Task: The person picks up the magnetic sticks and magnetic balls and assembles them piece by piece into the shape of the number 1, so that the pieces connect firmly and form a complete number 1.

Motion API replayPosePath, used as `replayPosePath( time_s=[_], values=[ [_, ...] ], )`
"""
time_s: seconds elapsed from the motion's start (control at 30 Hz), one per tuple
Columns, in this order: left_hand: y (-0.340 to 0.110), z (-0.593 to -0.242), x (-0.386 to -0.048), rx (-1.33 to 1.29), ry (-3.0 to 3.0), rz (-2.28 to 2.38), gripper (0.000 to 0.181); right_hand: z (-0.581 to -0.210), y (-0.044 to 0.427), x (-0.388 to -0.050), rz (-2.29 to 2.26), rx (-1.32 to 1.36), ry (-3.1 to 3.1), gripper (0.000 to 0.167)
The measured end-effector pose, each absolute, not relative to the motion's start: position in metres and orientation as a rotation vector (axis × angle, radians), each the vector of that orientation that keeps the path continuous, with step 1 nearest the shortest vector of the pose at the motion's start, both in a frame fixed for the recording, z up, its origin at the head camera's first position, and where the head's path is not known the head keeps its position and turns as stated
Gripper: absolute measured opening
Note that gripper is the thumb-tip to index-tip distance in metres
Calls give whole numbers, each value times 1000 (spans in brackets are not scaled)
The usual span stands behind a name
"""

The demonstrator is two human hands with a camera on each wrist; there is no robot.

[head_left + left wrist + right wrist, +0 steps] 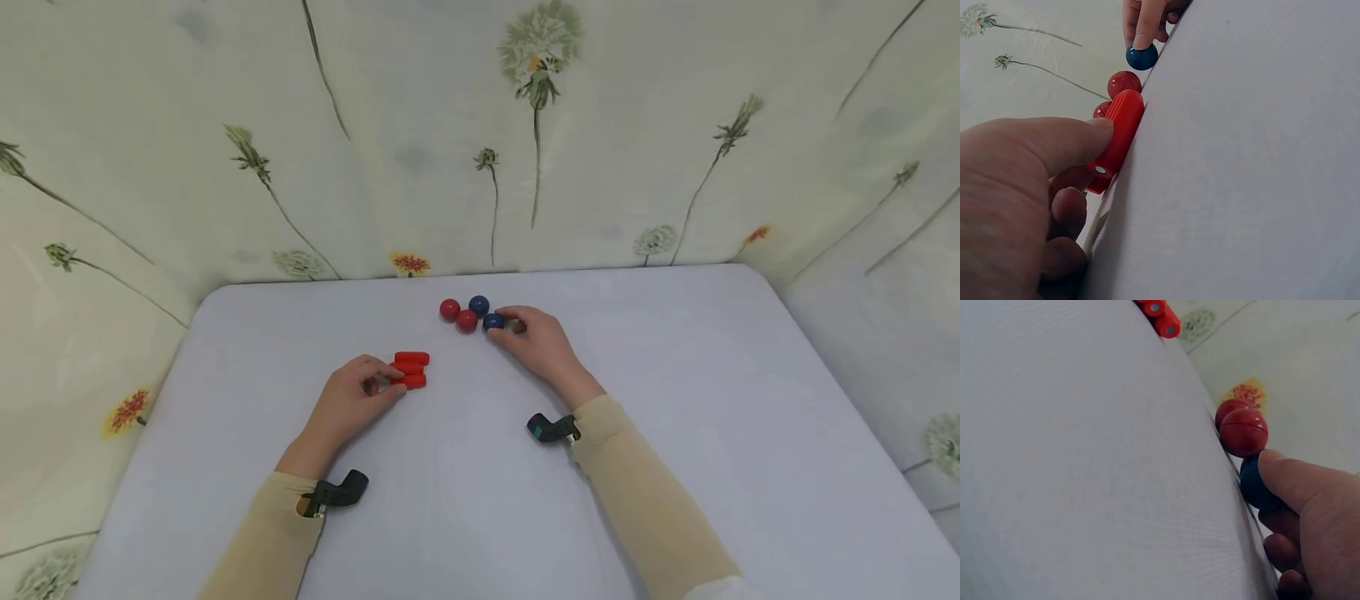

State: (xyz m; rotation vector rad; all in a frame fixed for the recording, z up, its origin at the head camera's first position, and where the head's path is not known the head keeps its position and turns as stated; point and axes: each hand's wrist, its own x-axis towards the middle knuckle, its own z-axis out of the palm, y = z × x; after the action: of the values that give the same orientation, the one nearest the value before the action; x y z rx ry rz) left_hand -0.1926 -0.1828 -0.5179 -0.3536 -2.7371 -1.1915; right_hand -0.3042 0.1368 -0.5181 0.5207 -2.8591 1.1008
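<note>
Three small red ribbed cylinders lie side by side left of the middle of the table. With thumb and fingers, my left hand (352,393) pinches the nearest red cylinder (415,381) at its left end. Beyond it are the middle cylinder (412,368) and the far cylinder (412,358). My right hand (542,343) pinches a glossy blue ball (492,322) between thumb and fingers; the thumb covers part of it in the right wrist view. Another blue ball (478,305) and two red balls, one nearer (467,322) and one farther left (449,309), sit close beside it.
A white cloth covers the table (465,483), whose far edge runs just behind the balls. Behind stands a pale curtain (420,167) printed with dandelions. Each wrist carries a black camera, the left one (341,490) and the right one (550,428).
</note>
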Motion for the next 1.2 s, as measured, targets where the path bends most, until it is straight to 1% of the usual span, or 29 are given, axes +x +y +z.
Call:
replayPosePath(
  time_s=[0.2, 0.57, 0.8, 1.2],
  values=[
    [-182, -518, -191, -377, -2733, -1175, 14, -514, 142, -299, 1176, 533, -2870, 48],
    [-181, -515, -192, -369, -2773, -1153, 17, -513, 156, -304, 1286, 583, -2860, 45],
    [-183, -516, -192, -361, -2800, -1161, 19, -515, 157, -302, 1265, 599, -2874, 46],
    [-183, -514, -188, -344, -2810, -1189, 20, -515, 158, -300, 1275, 657, -2867, 40]
  ],
)
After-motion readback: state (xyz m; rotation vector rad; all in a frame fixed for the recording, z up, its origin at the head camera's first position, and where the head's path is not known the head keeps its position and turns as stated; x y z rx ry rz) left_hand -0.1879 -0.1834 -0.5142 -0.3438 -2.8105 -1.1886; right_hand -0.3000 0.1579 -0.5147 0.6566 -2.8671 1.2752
